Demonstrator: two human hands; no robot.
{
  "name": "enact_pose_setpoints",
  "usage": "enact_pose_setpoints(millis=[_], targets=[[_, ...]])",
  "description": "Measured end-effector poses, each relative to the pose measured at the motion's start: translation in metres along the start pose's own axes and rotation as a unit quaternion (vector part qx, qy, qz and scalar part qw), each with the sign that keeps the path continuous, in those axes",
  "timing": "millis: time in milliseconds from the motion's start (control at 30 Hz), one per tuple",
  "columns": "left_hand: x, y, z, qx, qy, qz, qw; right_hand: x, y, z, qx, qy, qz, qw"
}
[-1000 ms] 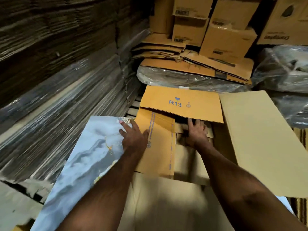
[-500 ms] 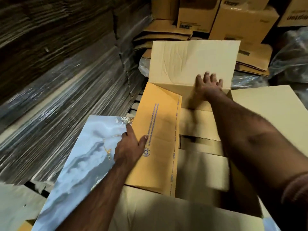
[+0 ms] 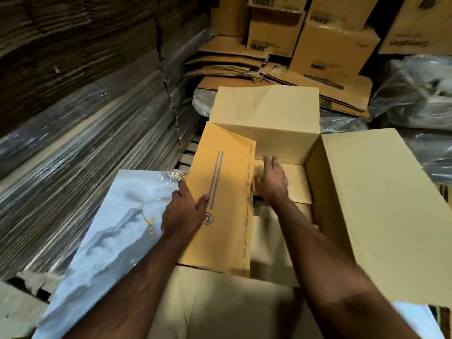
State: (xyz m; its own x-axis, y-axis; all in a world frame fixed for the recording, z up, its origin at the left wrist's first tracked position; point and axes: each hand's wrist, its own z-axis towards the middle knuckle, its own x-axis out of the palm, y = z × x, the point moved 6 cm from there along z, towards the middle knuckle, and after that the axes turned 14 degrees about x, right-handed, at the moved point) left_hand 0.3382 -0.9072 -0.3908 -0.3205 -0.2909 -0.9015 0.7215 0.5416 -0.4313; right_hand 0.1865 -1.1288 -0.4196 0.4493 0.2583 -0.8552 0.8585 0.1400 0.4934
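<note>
Flap (image 3: 223,231) runs lengthwise away — left hand (image 3: 182,214) pinches its edge, right hand (image 3: 270,183) flat inside box (image 3: 281,143)

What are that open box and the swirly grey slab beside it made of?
The box looks like corrugated cardboard: matt tan, with creased folds and blue print on one flap. The slab looks like a glazed tile or a marble-print board. It has a smooth sheen, with grey-white swirls and gold flecks. Which of the two it is, I cannot tell.

Cardboard box (image 3: 367,204): pale tan inside, orange-brown outer flap (image 3: 225,192) with blue print and recycling mark. Tile (image 3: 110,228): grey-white marbled, gold veining. Stacked cartons (image 3: 335,47): brown, dark lettering.
</note>
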Motion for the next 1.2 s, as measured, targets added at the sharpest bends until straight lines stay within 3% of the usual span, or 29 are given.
enact_pose_setpoints(millis=[133, 233, 367, 467, 567, 633, 700, 767, 833, 900, 967, 1033, 1133, 1200], targets=[[0.0, 0.001, -0.006, 0.01, 0.001, -0.039, 0.999, 0.027, -0.036, -0.073, 0.102, 0.039, 0.165, 0.98], [-0.002, 0.001, -0.02, 0.009, 0.01, -0.084, 0.996, 0.021, -0.039, -0.113, 0.14, 0.084, 0.32, 0.933], [0.001, -0.005, -0.047, 0.0, 0.016, -0.175, 0.984, 0.01, -0.049, -0.144, 0.198, 0.154, 0.368, 0.895], [-0.007, -0.015, -0.067, 0.013, -0.011, -0.235, 0.972, 0.014, -0.065, -0.16, 0.254, 0.217, 0.471, 0.816], [-0.019, -0.019, -0.072, 0.029, -0.006, -0.218, 0.976, 0.001, -0.065, -0.168, 0.27, 0.228, 0.596, 0.721], [-0.03, -0.012, -0.062, -0.023, 0.019, -0.274, 0.961, -0.016, -0.045, -0.175, 0.227, 0.244, 0.65, 0.683], [-0.054, -0.01, -0.047, -0.02, 0.023, -0.334, 0.942, -0.03, -0.013, -0.186, 0.182, 0.269, 0.673, 0.664], [-0.093, -0.014, -0.035, 0.041, -0.026, -0.383, 0.923, -0.031, 0.02, -0.198, 0.138, 0.316, 0.656, 0.672], [-0.135, -0.023, -0.028, 0.115, -0.053, -0.42, 0.899, -0.022, 0.054, -0.21, 0.1, 0.359, 0.603, 0.705], [-0.16, -0.03, -0.019, 0.168, 0.008, -0.422, 0.891, -0.002, 0.078, -0.216, 0.061, 0.378, 0.516, 0.766], [-0.172, -0.028, -0.013, 0.198, 0.081, -0.347, 0.913, 0.017, 0.091, -0.226, 0.023, 0.379, 0.413, 0.828], [-0.178, -0.009, -0.007, 0.189, 0.092, -0.304, 0.929, 0.034, 0.086, -0.231, 0.02, 0.367, 0.343, 0.865], [-0.181, 0.031, -0.004, 0.143, 0.084, -0.283, 0.945, 0.045, 0.07, -0.239, 0.037, 0.331, 0.283, 0.9], [-0.174, 0.064, 0.0, 0.148, 0.082, -0.207, 0.964, 0.046, 0.062, -0.24, 0.062, 0.286, 0.295, 0.91]])
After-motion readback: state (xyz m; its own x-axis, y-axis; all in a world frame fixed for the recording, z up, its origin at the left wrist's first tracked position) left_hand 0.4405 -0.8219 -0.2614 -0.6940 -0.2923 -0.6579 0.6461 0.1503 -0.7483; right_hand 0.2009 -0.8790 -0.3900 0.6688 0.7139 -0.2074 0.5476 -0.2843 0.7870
